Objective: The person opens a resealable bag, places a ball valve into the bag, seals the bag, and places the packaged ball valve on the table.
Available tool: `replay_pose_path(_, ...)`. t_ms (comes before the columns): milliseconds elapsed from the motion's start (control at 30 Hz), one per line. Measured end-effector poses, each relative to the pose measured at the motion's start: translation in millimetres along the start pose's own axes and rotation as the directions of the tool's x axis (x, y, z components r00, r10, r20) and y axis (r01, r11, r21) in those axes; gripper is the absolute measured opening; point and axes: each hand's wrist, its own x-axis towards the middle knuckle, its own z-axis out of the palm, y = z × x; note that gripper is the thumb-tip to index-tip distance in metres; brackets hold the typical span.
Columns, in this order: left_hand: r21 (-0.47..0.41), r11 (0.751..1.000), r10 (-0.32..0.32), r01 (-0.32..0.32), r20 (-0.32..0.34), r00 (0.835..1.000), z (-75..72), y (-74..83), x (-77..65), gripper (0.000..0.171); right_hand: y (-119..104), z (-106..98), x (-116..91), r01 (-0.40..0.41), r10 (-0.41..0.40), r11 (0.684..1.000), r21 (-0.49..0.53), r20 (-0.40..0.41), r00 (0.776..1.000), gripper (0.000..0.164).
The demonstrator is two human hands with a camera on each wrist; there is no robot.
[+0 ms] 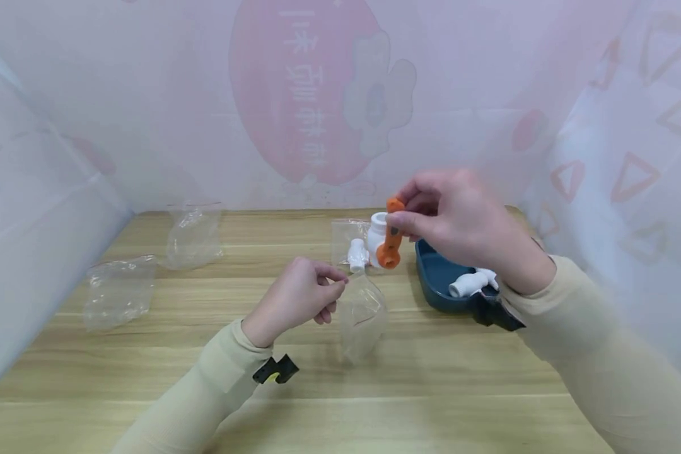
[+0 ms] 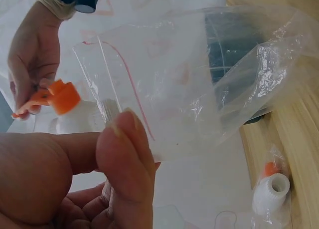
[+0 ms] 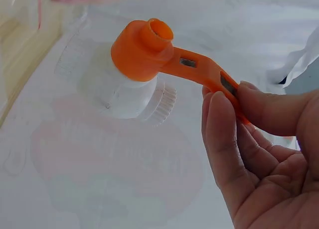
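Note:
My right hand [image 1: 459, 217] pinches the orange lever handle [image 3: 199, 69] of a white plastic ball valve [image 3: 124, 94] between thumb and fingers. The valve hangs above the table, its ribbed end showing in the right wrist view. In my left hand [image 1: 297, 296], thumb and finger pinch the edge of a clear zip bag [image 2: 174, 89] near its red zip line. The bag [image 1: 363, 318] droops from the fingertips, below the valve in the head view. Behind it, a smaller white valve [image 1: 357, 253] lies in another clear bag [image 1: 343, 232].
A dark blue basin [image 1: 431, 284] stands under my right forearm, with white pipe fittings [image 1: 470, 282] inside. Two clear zip bags, a nearer one [image 1: 119, 293] and a farther one [image 1: 193, 239], lie at the table's left. Pale printed sheets form walls [image 1: 176, 126] round the wooden table [image 1: 295, 403].

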Motion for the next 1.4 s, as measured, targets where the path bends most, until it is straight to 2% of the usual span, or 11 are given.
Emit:
replay_pose_path(167, -0.007, 1.0, 0.007, -0.007, 0.008, 1.0, -1.5, -0.2, -0.5, 0.013, -12, 13, -7, 0.061, -0.065, 0.995, 0.075, 0.045, 0.997, 0.008)
replay_pose_path(333, -0.015, 1.0, 0.005, -0.005, 0.017, 1.0, -2.8, -0.4, -1.2, 0.013, -16, 25, -13, 0.075, -0.087, 0.989, 0.126, 0.092, 0.992, 0.009)
replay_pose_path(433, -0.026, 1.0, -0.002, 0.003, 0.013, 1.0, -3.2, -0.6, -1.8, 0.012, -15, 31, -15, 0.057, -0.073, 0.989, 0.134, 0.112, 0.991, 0.01)
replay_pose_path(933, -0.039, 0.999, -0.032, 0.032, -0.002, 0.999, -3.2, -0.8, -3.2, 0.011, 1, 55, -15, -0.02, 0.006, 0.998, 0.061, 0.217, 0.976, 0.008)
replay_pose_path(1400, -0.06, 0.998, -0.037, 0.037, 0.0, 0.999, -4.7, 0.2, -2.8, 0.012, 8, 61, -11, -0.065, 0.064, 0.998, -0.005, 0.294, 0.954, 0.004)
